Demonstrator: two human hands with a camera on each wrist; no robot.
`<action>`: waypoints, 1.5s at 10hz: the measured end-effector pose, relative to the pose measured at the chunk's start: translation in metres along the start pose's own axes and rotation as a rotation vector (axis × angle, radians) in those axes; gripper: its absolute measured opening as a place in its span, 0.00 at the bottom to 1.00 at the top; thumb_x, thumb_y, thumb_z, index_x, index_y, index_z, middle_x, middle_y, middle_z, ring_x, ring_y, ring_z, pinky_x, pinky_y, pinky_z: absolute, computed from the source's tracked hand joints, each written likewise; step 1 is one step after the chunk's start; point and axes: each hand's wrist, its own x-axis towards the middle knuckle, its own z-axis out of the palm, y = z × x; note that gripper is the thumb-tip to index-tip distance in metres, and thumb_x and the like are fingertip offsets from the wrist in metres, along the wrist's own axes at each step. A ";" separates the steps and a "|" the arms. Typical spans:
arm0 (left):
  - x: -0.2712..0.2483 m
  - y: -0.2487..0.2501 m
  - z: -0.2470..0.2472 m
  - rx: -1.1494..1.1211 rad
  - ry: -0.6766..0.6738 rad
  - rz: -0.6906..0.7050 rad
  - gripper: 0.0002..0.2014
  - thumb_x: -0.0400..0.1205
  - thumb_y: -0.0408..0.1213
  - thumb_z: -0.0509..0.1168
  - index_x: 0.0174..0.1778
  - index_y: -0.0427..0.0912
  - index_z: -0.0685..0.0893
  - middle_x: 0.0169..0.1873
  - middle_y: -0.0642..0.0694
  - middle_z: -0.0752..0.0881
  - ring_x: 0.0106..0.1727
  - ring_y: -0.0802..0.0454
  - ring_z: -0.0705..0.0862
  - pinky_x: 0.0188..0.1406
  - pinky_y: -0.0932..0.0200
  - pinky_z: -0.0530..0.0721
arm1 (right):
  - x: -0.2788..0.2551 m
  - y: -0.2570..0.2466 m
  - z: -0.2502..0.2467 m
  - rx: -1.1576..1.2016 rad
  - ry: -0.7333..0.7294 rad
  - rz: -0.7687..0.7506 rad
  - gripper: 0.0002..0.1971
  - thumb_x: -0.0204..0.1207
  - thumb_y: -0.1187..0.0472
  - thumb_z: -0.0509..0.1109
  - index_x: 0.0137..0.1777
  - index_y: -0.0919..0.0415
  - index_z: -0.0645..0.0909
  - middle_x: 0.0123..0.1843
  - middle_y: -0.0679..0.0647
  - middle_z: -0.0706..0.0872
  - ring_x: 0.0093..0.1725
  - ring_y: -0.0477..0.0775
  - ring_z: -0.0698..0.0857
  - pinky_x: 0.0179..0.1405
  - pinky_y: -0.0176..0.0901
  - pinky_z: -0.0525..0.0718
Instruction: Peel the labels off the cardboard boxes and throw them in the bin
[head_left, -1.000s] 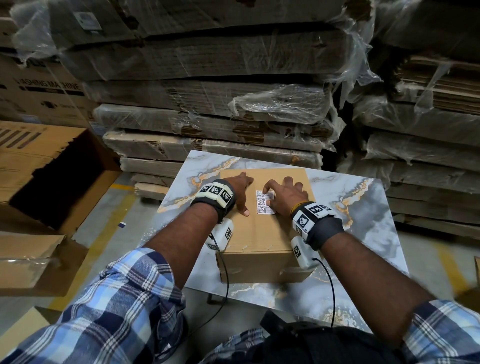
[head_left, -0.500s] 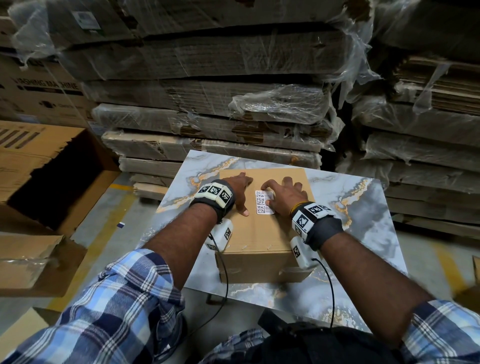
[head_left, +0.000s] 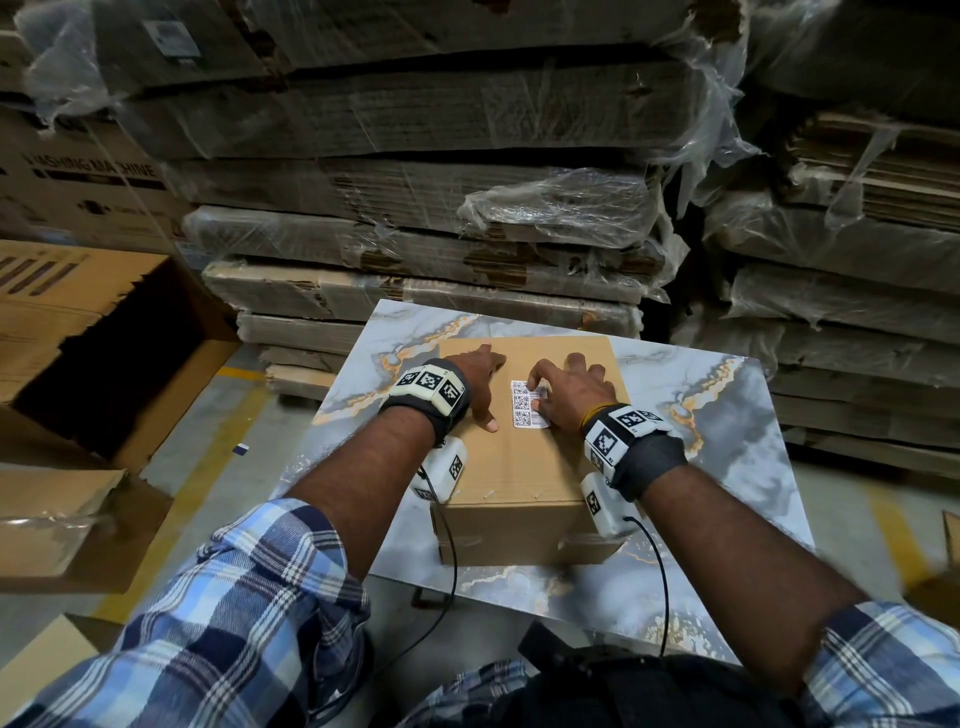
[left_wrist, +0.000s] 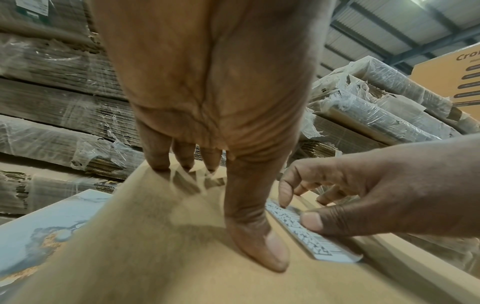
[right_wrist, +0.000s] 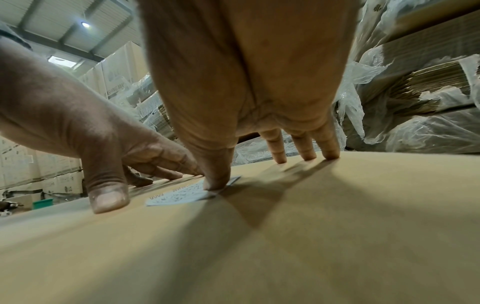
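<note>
A brown cardboard box (head_left: 519, 493) stands on a marbled table (head_left: 727, 441). A white label (head_left: 525, 404) with printed codes lies flat on the box top; it also shows in the wrist views as the label (left_wrist: 311, 238) (right_wrist: 179, 195). My left hand (head_left: 480, 376) (left_wrist: 221, 123) presses flat on the box just left of the label, thumb stretched toward me. My right hand (head_left: 563, 389) (right_wrist: 246, 92) rests on the box at the label's right edge. Its thumb presses on that edge, its index finger bends onto the upper right corner, and its other fingers stand on the cardboard.
Stacks of flattened cartons wrapped in plastic film (head_left: 415, 234) rise right behind the table and to the right. A large open cardboard box (head_left: 78, 338) lies on the floor at left. Far off at floor level sits a small green container (right_wrist: 43, 204).
My right thumb and index finger have shifted slightly along the label's right edge. The label still lies flat, and my left hand and the box have not moved.
</note>
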 end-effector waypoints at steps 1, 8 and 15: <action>-0.002 0.000 -0.001 0.001 0.002 0.003 0.56 0.69 0.39 0.83 0.88 0.45 0.55 0.88 0.45 0.50 0.85 0.40 0.61 0.78 0.45 0.68 | 0.000 0.001 0.001 -0.009 0.004 -0.007 0.18 0.83 0.49 0.68 0.70 0.36 0.71 0.75 0.59 0.66 0.74 0.69 0.67 0.73 0.65 0.70; -0.009 0.002 -0.002 0.024 0.011 0.012 0.53 0.72 0.40 0.81 0.88 0.45 0.54 0.88 0.45 0.50 0.85 0.40 0.60 0.78 0.46 0.67 | 0.002 0.000 0.004 -0.004 0.023 0.001 0.19 0.82 0.50 0.69 0.71 0.38 0.71 0.76 0.59 0.67 0.75 0.69 0.68 0.73 0.65 0.70; -0.009 -0.001 0.001 -0.018 0.024 0.008 0.53 0.71 0.40 0.82 0.87 0.46 0.56 0.87 0.45 0.54 0.84 0.40 0.62 0.78 0.46 0.68 | 0.005 0.000 0.008 0.061 0.026 0.032 0.21 0.81 0.52 0.71 0.73 0.45 0.71 0.76 0.59 0.68 0.79 0.70 0.65 0.76 0.72 0.67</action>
